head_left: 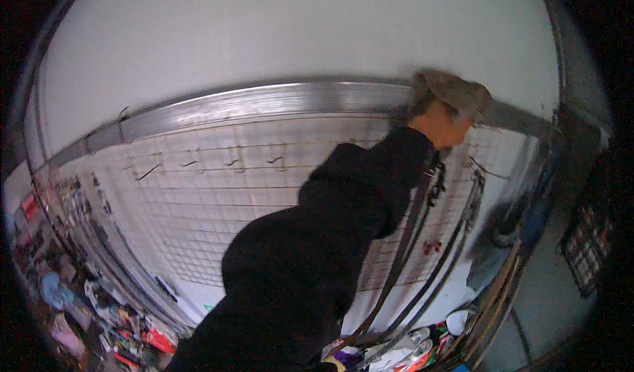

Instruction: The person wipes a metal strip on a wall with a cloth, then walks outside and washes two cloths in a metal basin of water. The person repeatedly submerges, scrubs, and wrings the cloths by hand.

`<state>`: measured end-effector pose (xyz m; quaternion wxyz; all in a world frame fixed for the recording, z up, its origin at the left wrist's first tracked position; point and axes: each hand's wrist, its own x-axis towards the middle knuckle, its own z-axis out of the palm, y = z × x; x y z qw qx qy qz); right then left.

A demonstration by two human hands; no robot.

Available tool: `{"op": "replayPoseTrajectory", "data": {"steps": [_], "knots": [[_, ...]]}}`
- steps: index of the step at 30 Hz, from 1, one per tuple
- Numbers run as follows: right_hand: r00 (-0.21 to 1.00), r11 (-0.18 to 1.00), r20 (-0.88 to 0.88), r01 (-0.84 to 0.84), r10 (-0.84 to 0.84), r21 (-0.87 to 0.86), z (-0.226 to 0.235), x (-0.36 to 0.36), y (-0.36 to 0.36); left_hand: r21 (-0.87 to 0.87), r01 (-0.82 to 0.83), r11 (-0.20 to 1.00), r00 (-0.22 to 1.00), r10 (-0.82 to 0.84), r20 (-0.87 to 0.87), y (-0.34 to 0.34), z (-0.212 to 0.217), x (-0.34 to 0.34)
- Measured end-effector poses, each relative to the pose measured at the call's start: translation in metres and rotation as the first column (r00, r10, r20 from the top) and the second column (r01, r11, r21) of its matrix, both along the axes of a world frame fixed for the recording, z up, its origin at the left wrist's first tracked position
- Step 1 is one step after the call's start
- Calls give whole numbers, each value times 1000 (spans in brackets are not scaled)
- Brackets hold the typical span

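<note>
Neither of my hands shows in the head view. A person in a black hooded top point(317, 253) and a brown cap point(452, 89) stands in front of me, bent toward the right. Behind that person a white wire grid panel point(211, 200) hangs on the wall, with a few black hooks point(232, 163) along its upper rows. Dark straps point(409, 240) hang down the panel beside the person. The picture is blurred by motion.
A metal rail point(264, 104) runs along the top of the grid under a pale wall. Several colourful packaged goods point(79, 299) lie on a shelf at the lower left. More bright items point(413, 352) are piled at the bottom right. A dark crate point(584, 246) stands at the far right.
</note>
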<state>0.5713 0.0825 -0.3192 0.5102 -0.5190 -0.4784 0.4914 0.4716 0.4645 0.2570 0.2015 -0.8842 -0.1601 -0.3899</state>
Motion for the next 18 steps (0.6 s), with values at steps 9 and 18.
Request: {"op": "replayPoseTrajectory", "data": {"steps": [9,18], "knots": [[986,986,13,-166,166,13,38,-24,25,111,87,990,996,-87,4,3,-17,-26],[978,977,7,-210,210,24,45,-43,9,167,-293,941,916,327,-234,-78,14,-130]]}}
